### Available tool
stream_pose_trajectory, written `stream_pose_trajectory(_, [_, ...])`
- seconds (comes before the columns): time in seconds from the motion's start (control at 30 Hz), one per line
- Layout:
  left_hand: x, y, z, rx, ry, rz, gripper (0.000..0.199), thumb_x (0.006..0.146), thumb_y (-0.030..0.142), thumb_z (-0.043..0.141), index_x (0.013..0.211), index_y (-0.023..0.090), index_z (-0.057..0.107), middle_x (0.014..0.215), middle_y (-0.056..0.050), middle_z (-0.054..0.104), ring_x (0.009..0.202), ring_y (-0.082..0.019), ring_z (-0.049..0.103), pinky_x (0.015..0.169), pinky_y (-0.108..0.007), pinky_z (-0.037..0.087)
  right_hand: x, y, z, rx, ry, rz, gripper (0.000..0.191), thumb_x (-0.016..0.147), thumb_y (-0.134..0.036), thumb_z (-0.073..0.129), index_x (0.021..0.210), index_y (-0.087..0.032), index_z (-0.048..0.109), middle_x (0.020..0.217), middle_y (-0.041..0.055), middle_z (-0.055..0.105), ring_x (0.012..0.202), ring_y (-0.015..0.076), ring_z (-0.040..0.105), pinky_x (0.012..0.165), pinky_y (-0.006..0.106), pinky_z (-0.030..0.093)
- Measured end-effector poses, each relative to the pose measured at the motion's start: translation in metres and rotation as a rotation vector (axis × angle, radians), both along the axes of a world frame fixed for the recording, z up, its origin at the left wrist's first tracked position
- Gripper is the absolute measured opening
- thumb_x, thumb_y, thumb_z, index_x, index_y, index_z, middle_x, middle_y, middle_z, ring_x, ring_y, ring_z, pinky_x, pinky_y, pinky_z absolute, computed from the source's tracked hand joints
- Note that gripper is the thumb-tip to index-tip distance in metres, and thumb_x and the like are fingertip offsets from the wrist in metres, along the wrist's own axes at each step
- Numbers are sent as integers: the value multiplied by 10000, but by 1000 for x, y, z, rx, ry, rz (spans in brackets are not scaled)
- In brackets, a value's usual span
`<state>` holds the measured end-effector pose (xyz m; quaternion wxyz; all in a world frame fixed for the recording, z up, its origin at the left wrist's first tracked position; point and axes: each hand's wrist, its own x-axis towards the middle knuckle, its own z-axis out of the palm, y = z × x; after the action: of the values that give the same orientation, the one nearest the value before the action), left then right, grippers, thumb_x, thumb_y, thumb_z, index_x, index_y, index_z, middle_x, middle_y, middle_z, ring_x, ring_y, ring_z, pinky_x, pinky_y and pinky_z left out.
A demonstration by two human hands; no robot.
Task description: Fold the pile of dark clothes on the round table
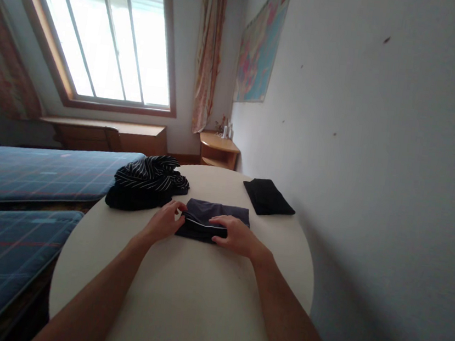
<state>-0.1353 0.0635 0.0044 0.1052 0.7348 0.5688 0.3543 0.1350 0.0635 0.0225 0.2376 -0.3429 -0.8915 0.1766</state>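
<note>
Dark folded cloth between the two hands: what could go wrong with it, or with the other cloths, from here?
The dark folded cloth might crease or come unfolded if the left hand and right hand at its ends move unevenly.
The striped garment, bunched near the left edge of the round table, could perhaps slide off if nudged.
The folded black cloth lies near the opposite edge, so a bump might push it over too.

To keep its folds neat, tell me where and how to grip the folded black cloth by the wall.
Probably pinch the folded black cloth by its near edge, from the near side: it lies flat, that edge unobstructed, with the wall at its right.
</note>
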Motion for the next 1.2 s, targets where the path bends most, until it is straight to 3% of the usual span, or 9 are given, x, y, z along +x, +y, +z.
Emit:
stream_pose_trajectory(0.1, [13, -8, 7, 104, 75, -213, 89, 815, 206, 577, 883, 204, 635, 882, -25, 645, 826, -174, 607, 776, -288, 483, 17, 5, 7, -58, -13, -13, 441, 709, -229, 748, 1148, -219, 711, 1160, 67, 703, 1096, 240, 627, 994, 356, 457])
stream_pose_trajectory(0.2, [29, -15, 6, 148, 145, -325, 164, 828, 210, 625, 986, 223, 668, 1011, -42, 652, 951, -198, 599, 863, -314, 473, 25, 7, 10, -113, -16, -46, 390, 726, -205, 720, 1115, -200, 722, 1115, 68, 717, 1037, 230, 652, 947, 339, 483])
stream_pose_trajectory(0.33, [45, -20, -1, 191, 243, -309, 293, 837, 214, 656, 1127, 252, 654, 1152, -52, 646, 1068, -233, 570, 963, -380, 436, 29, 9, 10, -146, 67, -126, 353, 801, -170, 617, 1139, -216, 709, 1091, 51, 737, 992, 201, 682, 924, 321, 496])
stream_pose_trajectory(0.43, [54, -19, -5, 223, 300, -213, 285, 869, 230, 633, 1153, 252, 646, 1115, -52, 672, 1070, -250, 572, 999, -433, 399, 30, 11, 10, -122, 165, -152, 328, 836, -161, 571, 1129, -222, 703, 1073, 40, 744, 1013, 190, 680, 943, 323, 486])
stream_pose_trajectory(0.57, [59, -15, -8, 211, 313, -121, 219, 914, 215, 559, 1107, 219, 662, 1029, -64, 683, 989, -241, 599, 944, -408, 430, 29, 12, 11, -122, 254, -172, 256, 887, -300, 592, 1101, -210, 700, 1038, 51, 747, 968, 198, 685, 907, 331, 498])
stream_pose_trajectory(0.77, [51, -15, -7, 144, 293, -198, 246, 905, 189, 518, 1074, 243, 689, 1029, -61, 675, 974, -225, 600, 923, -368, 444, 33, 13, 12, -172, 284, -207, 348, 950, -435, 505, 1093, -186, 703, 1023, 81, 745, 938, 213, 685, 862, 342, 512])
stream_pose_trajectory(0.9, [48, -16, -4, 117, 332, -230, 327, 851, 149, 548, 1123, 255, 697, 1027, -56, 676, 984, -235, 586, 914, -368, 441, 36, 13, 9, -86, 196, -185, 409, 892, -464, 598, 1188, -193, 680, 1235, 111, 674, 1160, 249, 606, 1022, 408, 440])
stream_pose_trajectory(1.03, [48, -17, -2, 95, 374, -267, 392, 793, 110, 565, 1125, 257, 712, 995, -53, 671, 986, -240, 576, 911, -367, 436, 33, 12, 2, -130, 17, -136, 668, 768, -529, 728, 1323, -179, 606, 1428, 146, 527, 1374, 295, 414, 1147, 457, 307])
stream_pose_trajectory(1.2, [50, -24, 6, 79, 385, -294, 235, 836, 267, 617, 1032, 243, 744, 946, -60, 672, 939, -237, 585, 859, -359, 444, 28, 11, 0, -143, -133, -141, 521, 680, -390, 819, 1148, -180, 725, 1342, 136, 585, 1281, 292, 500, 1104, 409, 368])
